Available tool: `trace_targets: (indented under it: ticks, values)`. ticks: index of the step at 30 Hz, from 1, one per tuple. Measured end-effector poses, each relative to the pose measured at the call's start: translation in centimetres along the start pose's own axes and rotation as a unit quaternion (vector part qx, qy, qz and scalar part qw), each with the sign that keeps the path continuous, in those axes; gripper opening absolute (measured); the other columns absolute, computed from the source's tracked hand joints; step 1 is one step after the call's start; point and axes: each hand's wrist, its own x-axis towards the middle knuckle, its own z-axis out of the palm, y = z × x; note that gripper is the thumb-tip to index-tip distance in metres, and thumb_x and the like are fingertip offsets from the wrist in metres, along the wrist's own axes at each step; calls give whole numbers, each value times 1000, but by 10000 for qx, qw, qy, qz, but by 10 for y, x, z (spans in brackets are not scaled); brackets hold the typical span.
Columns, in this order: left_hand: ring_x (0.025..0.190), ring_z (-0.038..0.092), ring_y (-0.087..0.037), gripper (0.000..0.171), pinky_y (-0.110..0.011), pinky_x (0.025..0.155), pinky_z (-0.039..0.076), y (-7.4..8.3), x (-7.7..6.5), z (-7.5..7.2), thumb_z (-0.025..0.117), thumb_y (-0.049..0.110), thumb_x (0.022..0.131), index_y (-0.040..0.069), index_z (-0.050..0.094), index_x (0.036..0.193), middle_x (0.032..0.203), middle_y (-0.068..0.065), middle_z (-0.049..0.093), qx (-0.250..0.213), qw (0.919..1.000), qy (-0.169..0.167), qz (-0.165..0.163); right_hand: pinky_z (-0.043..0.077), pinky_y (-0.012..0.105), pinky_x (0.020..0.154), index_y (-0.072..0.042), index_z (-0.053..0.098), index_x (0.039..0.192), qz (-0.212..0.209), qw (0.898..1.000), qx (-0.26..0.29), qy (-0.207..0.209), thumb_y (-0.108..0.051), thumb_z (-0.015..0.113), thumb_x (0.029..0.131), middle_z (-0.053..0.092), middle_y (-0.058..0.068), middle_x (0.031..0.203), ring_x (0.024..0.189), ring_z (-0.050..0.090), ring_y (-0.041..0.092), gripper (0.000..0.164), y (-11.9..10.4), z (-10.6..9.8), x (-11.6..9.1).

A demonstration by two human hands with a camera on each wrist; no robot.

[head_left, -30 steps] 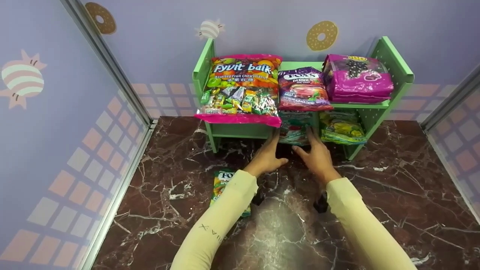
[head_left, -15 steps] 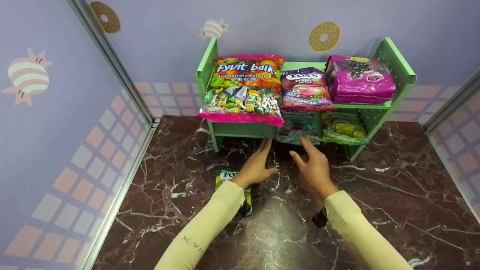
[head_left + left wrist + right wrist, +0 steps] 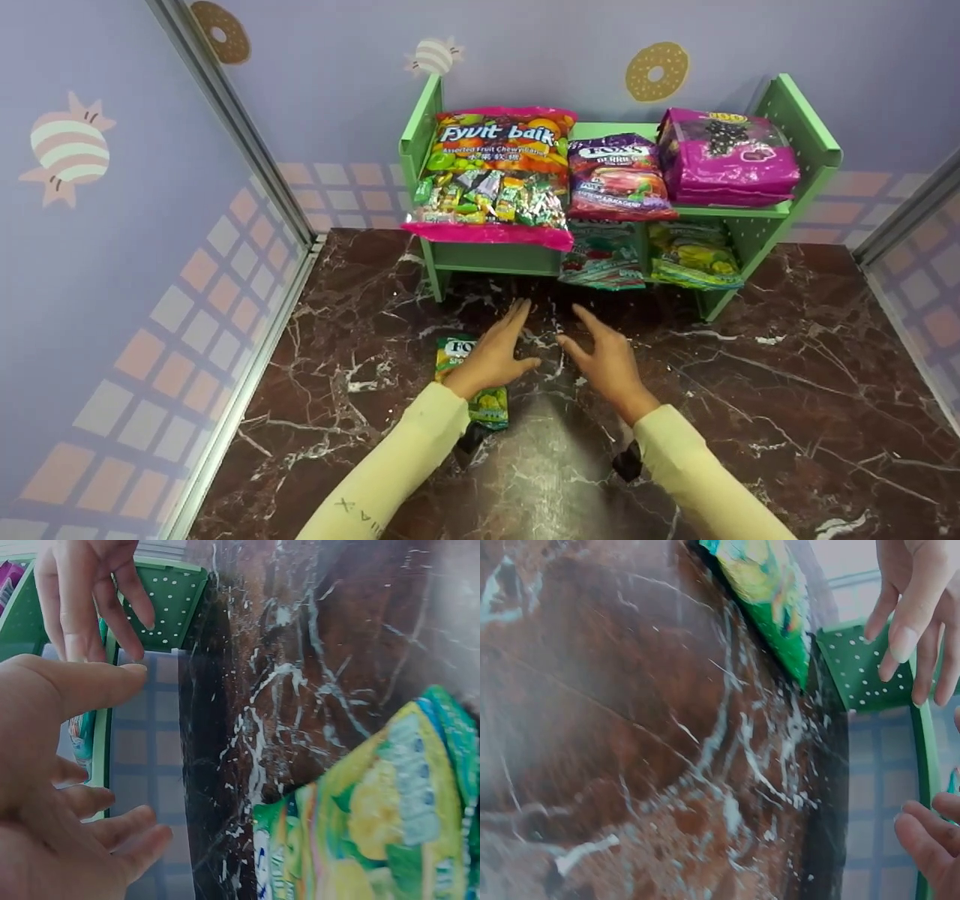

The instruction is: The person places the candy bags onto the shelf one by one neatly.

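Note:
My left hand (image 3: 491, 358) hovers over a green and yellow Fox's candy bag (image 3: 489, 409) on the marble surface, covering part of it, with fingers extended and holding nothing. To its right, my right hand (image 3: 606, 365) is held out with its fingers spread and nothing in them. Beyond both hands, a teal candy bag (image 3: 604, 259) stands in the lower middle compartment of the green shelf (image 3: 495, 259), apart from the fingers. In the left wrist view the candy bag (image 3: 375, 817) lies near the left hand.
A Fyvit baik candy bag (image 3: 491, 176), a purple Fox's Berries bag (image 3: 619, 176) and a magenta bag (image 3: 731, 161) sit on the shelf's upper level. A yellow-green bag (image 3: 694, 255) is at lower right. Patterned walls (image 3: 150, 247) enclose the marble surface.
Both hands have drawn back from the teal bag toward the person, and the left has also moved left over the green and yellow bag. The teal bag stays in the shelf.

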Motion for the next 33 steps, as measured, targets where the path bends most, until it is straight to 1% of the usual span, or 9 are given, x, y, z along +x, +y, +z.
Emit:
trace_targets:
  ticks: [1, 4, 8, 12, 18, 23, 27, 30, 33]
  values:
    - [150, 17, -29, 91, -52, 118, 25, -1, -3, 0, 66, 35, 92, 24, 4, 157, 165, -2, 3, 1, 10000, -2, -27, 48, 51, 98, -13, 51, 141, 5, 10000, 31, -54, -34, 70, 89, 58, 16, 136, 119, 60, 36, 60, 0, 3, -2]
    - [150, 17, -30, 91, -53, 117, 26, -6, -9, 0, 66, 36, 91, 25, 4, 157, 165, -1, 3, 15, 9999, -2, -112, 47, 52, 100, -12, 53, 140, -31, 9998, 95, -172, -33, 71, 87, 59, 19, 134, 120, 59, 38, 59, 0, 11, -6]
    - [150, 17, -31, 90, -53, 116, 28, -15, -18, 0, 67, 35, 91, 23, 7, 157, 165, -2, 4, 9, 9999, 69, -143, 45, 52, 103, -9, 54, 138, -23, 9992, 262, -301, -31, 73, 86, 58, 20, 135, 123, 56, 38, 60, -3, 22, -11]
    - [149, 19, -34, 89, -57, 115, 27, -23, -27, 0, 68, 33, 91, 20, 10, 157, 164, -7, 6, 12, 9997, 146, -181, 43, 51, 106, -8, 52, 139, -2, 9981, 336, -517, -32, 72, 86, 55, 19, 139, 127, 53, 36, 62, -5, 31, -15]
    - [147, 22, -37, 88, -61, 113, 28, -34, -39, 1, 69, 32, 90, 17, 14, 157, 164, -11, 9, 12, 9989, 213, -417, 43, 49, 106, -8, 52, 139, -29, 9955, 330, -884, -35, 71, 87, 54, 18, 140, 127, 54, 35, 62, -9, 44, -21]
    - [146, 23, -42, 86, -60, 112, 30, -45, -48, 1, 69, 29, 90, 13, 17, 156, 162, -19, 12, -64, 9982, 337, -489, 40, 49, 109, -9, 52, 139, -29, 9934, 423, -1067, -34, 71, 87, 52, 19, 141, 130, 51, 35, 61, -13, 55, -25]
    - [147, 20, -41, 87, -62, 113, 26, -53, -54, 1, 70, 28, 89, 10, 18, 156, 161, -22, 13, -76, 9975, 399, -578, 39, 48, 110, -9, 52, 139, -60, 9915, 606, -1151, -31, 72, 86, 51, 18, 143, 131, 50, 35, 61, -15, 63, -28]
    - [148, 15, -41, 87, -66, 113, 20, -57, -58, 2, 71, 28, 89, 9, 18, 156, 161, -23, 12, -125, 9965, 399, -729, 38, 50, 110, -8, 50, 141, -49, 9901, 580, -1276, -31, 72, 87, 50, 18, 144, 132, 49, 36, 63, -17, 68, -31]
    - [149, 11, -42, 88, -68, 113, 17, -62, -63, 3, 71, 28, 88, 10, 17, 156, 161, -22, 10, -165, 9952, 378, -892, 36, 51, 111, -7, 49, 142, -79, 9892, 511, -1373, -32, 72, 86, 49, 19, 144, 133, 47, 38, 65, -19, 75, -33]
